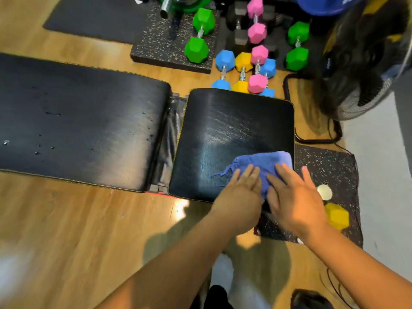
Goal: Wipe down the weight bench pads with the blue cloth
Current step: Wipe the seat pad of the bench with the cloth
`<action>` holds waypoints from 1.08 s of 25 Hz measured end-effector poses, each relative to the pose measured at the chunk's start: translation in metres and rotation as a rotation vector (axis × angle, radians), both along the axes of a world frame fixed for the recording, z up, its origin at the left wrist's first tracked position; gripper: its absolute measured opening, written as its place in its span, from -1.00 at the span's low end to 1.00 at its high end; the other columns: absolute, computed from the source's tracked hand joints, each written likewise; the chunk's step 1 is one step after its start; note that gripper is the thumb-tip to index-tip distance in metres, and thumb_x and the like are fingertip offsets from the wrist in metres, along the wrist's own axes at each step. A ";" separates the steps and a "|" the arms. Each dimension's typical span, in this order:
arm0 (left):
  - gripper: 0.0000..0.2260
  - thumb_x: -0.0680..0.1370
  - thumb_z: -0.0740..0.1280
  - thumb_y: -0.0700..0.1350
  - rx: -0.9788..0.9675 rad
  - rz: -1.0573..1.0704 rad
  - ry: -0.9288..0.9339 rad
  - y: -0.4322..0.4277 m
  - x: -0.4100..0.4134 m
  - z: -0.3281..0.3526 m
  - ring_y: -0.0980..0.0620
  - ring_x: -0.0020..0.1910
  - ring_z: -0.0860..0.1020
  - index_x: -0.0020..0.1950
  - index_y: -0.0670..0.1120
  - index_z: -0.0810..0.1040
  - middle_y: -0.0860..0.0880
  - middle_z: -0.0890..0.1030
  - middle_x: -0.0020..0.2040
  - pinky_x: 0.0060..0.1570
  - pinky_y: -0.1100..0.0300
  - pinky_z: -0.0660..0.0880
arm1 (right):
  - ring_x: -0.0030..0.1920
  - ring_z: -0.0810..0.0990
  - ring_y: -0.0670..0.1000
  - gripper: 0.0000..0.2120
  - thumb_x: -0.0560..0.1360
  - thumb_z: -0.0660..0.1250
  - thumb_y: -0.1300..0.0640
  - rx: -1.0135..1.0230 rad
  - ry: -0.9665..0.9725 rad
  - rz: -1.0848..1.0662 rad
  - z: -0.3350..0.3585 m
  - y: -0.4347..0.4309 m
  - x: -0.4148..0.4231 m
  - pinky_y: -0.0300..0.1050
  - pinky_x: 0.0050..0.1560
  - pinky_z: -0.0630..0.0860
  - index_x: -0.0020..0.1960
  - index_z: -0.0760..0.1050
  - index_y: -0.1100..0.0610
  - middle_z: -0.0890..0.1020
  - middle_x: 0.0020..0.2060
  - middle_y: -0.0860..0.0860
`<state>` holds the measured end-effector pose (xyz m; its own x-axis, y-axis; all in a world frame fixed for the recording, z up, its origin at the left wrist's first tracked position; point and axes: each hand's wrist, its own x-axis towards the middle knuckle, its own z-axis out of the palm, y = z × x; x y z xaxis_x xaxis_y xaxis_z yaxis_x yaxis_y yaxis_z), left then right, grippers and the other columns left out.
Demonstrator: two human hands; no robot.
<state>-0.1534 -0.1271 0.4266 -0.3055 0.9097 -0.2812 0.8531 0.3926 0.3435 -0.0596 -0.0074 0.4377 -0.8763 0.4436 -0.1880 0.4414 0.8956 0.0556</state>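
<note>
A weight bench has two black pads: a long back pad [84, 128] on the left with small droplets on it, and a square seat pad [231, 130] on the right that shines wet. The blue cloth [265, 162] lies bunched on the seat pad's near right corner. My left hand [240, 195] and my right hand [296, 197] both press flat on the cloth, fingers spread, side by side. The hands cover the near part of the cloth.
Coloured dumbbells [243, 70] lie on the wood floor just beyond the seat pad. A floor fan [361, 70] with a black cable stands at the right. A speckled mat [330, 172] right of the seat carries a yellow dumbbell [336, 216].
</note>
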 end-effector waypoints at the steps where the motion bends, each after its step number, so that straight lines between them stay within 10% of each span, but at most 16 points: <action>1: -0.53 0.63 0.04 -0.09 0.047 0.033 -0.013 -0.004 -0.002 -0.002 -0.09 0.55 0.03 0.51 -0.23 0.16 -0.18 0.10 0.55 0.53 0.02 -0.06 | 0.34 0.45 0.13 -0.51 0.48 0.00 -0.03 -0.017 0.029 -0.001 -0.002 -0.008 -0.006 0.25 0.38 0.31 0.24 0.55 0.09 0.50 0.32 0.14; 6: -0.56 0.50 0.08 -0.11 0.189 -0.003 -0.018 -0.031 -0.030 -0.015 -0.10 0.36 0.45 0.27 -0.23 0.54 -0.18 0.49 0.34 0.28 0.02 0.45 | 0.55 -0.03 0.07 -0.46 0.58 -0.17 -0.08 -0.165 0.048 0.083 -0.036 -0.028 -0.027 0.18 0.51 0.01 0.54 0.06 0.02 0.08 0.55 0.04; 11: -0.56 0.52 0.10 -0.05 0.162 0.163 0.035 -0.061 -0.069 -0.011 -0.14 0.41 0.37 0.32 -0.19 0.50 -0.18 0.43 0.40 0.39 -0.08 0.32 | 0.55 0.00 0.11 -0.41 0.55 -0.13 -0.17 -0.064 0.046 -0.069 -0.044 -0.011 -0.060 0.21 0.51 0.01 0.54 0.05 0.00 0.08 0.55 0.03; 14: -0.49 0.60 0.11 0.00 -0.006 0.282 0.017 -0.089 -0.086 -0.013 -0.06 0.55 0.02 0.53 -0.13 0.16 -0.09 0.07 0.57 0.51 0.03 0.08 | 0.53 0.06 0.17 -0.41 0.56 -0.22 -0.18 -0.005 -0.011 -0.092 -0.046 0.015 -0.098 0.28 0.47 0.07 0.54 0.04 0.00 0.12 0.54 0.08; 20: -0.42 0.59 0.20 -0.02 0.057 0.333 -0.192 -0.094 -0.085 -0.018 0.01 0.55 -0.11 0.56 -0.08 0.05 0.00 -0.05 0.58 0.53 0.07 -0.05 | 0.54 -0.23 0.13 -0.43 0.60 -0.13 -0.17 -0.190 -0.090 -0.258 -0.043 0.045 -0.186 0.26 0.50 -0.20 0.55 -0.17 -0.07 -0.16 0.55 -0.02; 27: -0.56 0.57 0.23 -0.21 0.292 0.567 -0.404 -0.096 -0.094 -0.002 -0.08 0.45 0.27 0.45 -0.23 0.29 -0.18 0.31 0.47 0.42 0.14 0.16 | 0.51 0.07 0.23 -0.49 0.59 -0.15 -0.16 -0.168 -0.110 0.503 -0.041 -0.079 -0.088 0.26 0.43 0.06 0.47 0.18 -0.03 0.18 0.51 0.04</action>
<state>-0.2470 -0.2235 0.4246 -0.6737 0.6984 -0.2418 0.3330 0.5789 0.7443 -0.1473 -0.0866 0.3970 -0.9439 -0.0696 -0.3228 -0.0445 0.9954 -0.0845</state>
